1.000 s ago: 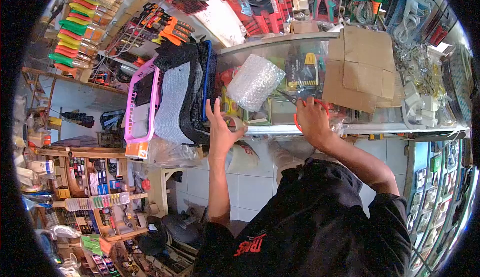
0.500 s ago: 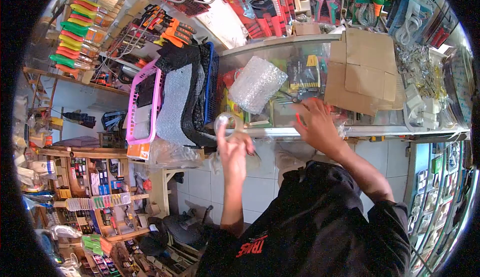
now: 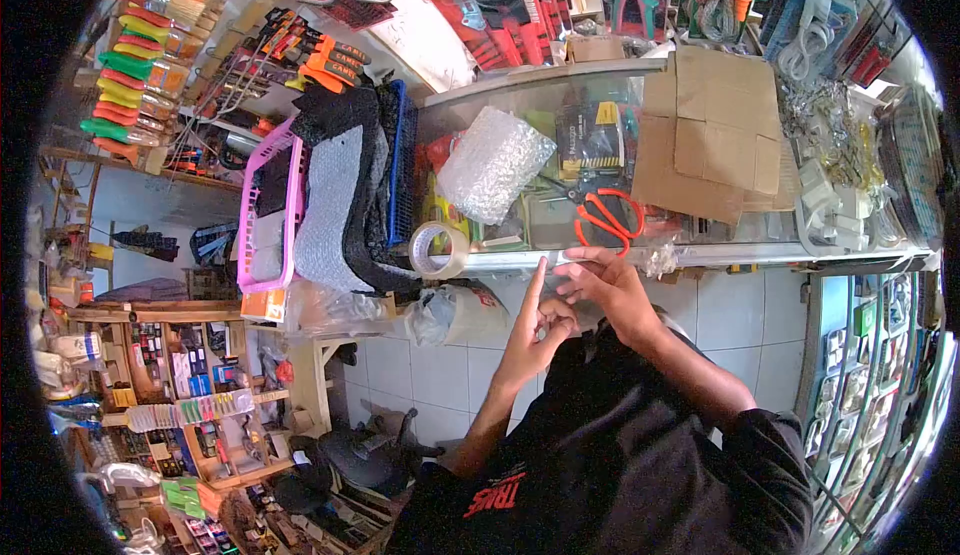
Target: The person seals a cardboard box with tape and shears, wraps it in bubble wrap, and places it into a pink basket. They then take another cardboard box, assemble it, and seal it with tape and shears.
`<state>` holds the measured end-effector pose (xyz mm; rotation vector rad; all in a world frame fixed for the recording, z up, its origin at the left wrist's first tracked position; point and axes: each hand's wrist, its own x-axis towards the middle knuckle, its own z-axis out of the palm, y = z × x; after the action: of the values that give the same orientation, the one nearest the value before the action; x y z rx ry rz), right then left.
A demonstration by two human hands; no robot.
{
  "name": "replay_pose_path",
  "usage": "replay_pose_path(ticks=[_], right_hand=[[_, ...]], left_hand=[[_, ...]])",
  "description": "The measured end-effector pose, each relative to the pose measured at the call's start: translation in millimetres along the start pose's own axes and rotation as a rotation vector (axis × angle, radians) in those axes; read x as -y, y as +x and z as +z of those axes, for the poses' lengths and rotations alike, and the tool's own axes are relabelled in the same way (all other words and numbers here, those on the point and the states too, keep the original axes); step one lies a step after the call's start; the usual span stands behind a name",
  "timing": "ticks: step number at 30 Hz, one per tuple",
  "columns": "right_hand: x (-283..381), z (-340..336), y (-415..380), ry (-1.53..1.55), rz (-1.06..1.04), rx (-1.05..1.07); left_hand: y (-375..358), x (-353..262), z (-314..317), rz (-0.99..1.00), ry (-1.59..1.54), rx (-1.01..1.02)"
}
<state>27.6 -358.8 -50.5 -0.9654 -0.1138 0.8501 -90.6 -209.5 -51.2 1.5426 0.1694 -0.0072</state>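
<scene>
My left hand (image 3: 537, 338) is over the front edge of the counter, its index finger stretched up and the other fingers curled toward the thumb. My right hand (image 3: 612, 295) meets it from the right, thumb and index finger pinched close to the left index fingertip. A small pale sliver shows between the fingertips; I cannot tell what it is. A roll of clear tape (image 3: 458, 252) stands at the counter edge to the left. Pliers with red-orange handles (image 3: 612, 217) lie on the glass just above my right hand. Behind is a bubble-wrapped package (image 3: 497, 165).
Folded cardboard (image 3: 728, 145) lies on the glass counter at the right. At the left stand a pink basket (image 3: 287, 280) and a blue basket (image 3: 403, 155) with bubble wrap sheets (image 3: 335, 195). A white bag-lined bin (image 3: 475, 317) is below the edge.
My left hand has moved right, away from the tape roll. My right hand has come down and left from the pliers, which now show in full. The two hands meet at the fingertips.
</scene>
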Motion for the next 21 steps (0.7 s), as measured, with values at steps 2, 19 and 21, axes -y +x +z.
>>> replay_pose_path(ticks=[2,19,21], right_hand=[[-2,1,0,-0.007,-0.029,-0.032],[-13,-1,15,0.095,-0.157,-0.172],[-12,-3,14,0.052,-0.156,-0.175]], left_hand=[[0,5,-3,-0.004,0.02,0.041],[17,-14,-14,0.148,0.637,-0.059],[28,-24,-23,0.272,0.799,-0.152]])
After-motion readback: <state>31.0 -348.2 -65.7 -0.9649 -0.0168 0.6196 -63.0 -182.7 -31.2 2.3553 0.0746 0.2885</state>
